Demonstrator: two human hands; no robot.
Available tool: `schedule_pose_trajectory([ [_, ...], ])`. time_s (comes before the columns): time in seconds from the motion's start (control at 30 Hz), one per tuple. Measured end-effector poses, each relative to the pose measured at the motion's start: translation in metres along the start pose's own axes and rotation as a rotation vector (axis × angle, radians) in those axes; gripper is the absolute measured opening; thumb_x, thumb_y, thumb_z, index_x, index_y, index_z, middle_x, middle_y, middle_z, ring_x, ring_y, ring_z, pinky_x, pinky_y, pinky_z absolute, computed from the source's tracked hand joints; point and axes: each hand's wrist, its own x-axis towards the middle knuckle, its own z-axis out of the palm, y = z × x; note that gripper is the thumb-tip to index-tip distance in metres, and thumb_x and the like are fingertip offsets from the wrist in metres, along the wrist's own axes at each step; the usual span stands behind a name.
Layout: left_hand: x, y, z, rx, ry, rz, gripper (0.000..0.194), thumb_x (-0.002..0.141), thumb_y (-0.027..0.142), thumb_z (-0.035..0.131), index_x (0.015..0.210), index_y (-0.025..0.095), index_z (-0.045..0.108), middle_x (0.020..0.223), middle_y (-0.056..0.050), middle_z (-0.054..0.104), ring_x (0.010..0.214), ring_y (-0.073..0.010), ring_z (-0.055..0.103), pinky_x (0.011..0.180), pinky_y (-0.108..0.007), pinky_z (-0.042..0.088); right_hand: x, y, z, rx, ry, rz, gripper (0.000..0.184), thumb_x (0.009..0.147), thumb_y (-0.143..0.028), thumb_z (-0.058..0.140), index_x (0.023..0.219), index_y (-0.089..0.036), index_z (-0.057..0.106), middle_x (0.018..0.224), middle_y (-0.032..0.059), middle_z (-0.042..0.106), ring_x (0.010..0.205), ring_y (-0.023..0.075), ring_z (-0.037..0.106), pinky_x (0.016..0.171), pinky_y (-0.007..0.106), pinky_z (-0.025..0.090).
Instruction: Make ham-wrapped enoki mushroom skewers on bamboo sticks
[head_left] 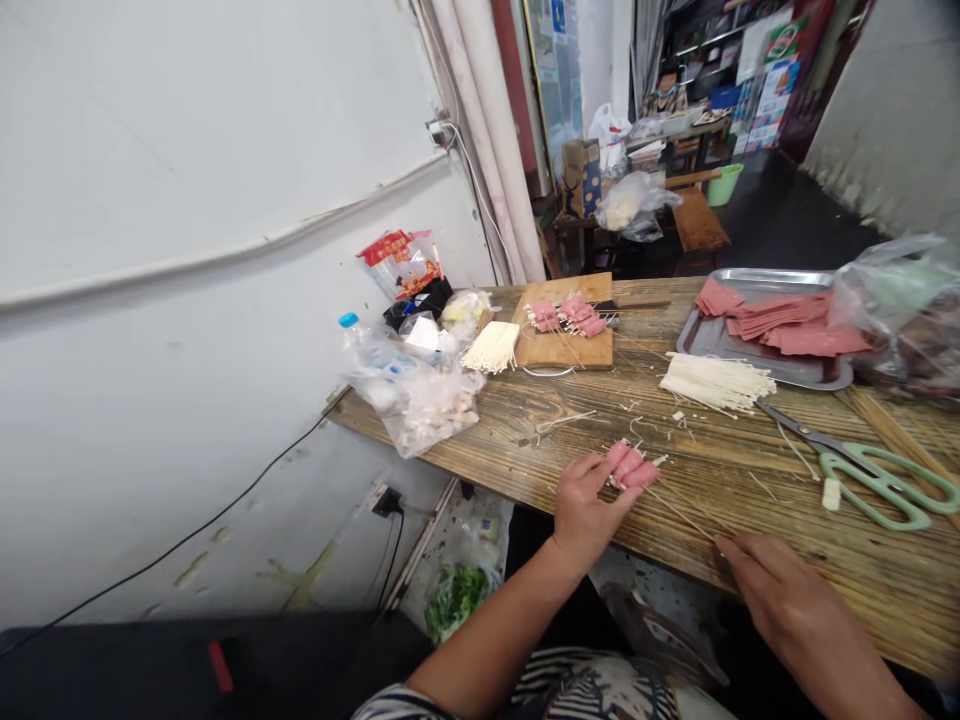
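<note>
Near the table's front edge, my left hand [589, 505] is closed around several pink meat rolls [634, 466] with enoki mushroom ends poking out. Thin wooden skewers [682, 512] run from the rolls toward my right hand [795, 605]. Its thumb and fingers pinch the skewers' near ends. Beyond the rolls lies a bundle of enoki mushrooms [716, 382], with scissors [877, 470] with green handles to its right. Finished-looking skewered rolls [574, 315] rest on a wooden cutting board [562, 350] at the back, beside another enoki bundle [492, 347].
A metal tray [690, 345] with pink meat slices [787, 315] stands at the back right, a filled plastic bag [900, 310] beside it. Plastic bags [420, 390] crowd the table's left end by the wall. Loose skewers [892, 430] lie at right. Mushroom scraps dot the wooden table [510, 485].
</note>
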Motion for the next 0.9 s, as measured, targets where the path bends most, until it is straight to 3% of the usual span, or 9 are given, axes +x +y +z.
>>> schedule_pose_trajectory([
  [0.9, 0.001, 0.001, -0.001, 0.011, -0.025, 0.003, 0.028, 0.074, 0.026, 0.076, 0.101, 0.021, 0.071, 0.087, -0.003, 0.07, 0.08, -0.0166, 0.066, 0.079, -0.032, 0.057, 0.012, -0.009, 0.012, 0.025, -0.019, 0.035, 0.027, 0.09, -0.01, 0.039, 0.103, -0.011, 0.062, 0.084, 0.0088, 0.061, 0.076, 0.0179, 0.058, 0.067, 0.028, 0.052],
])
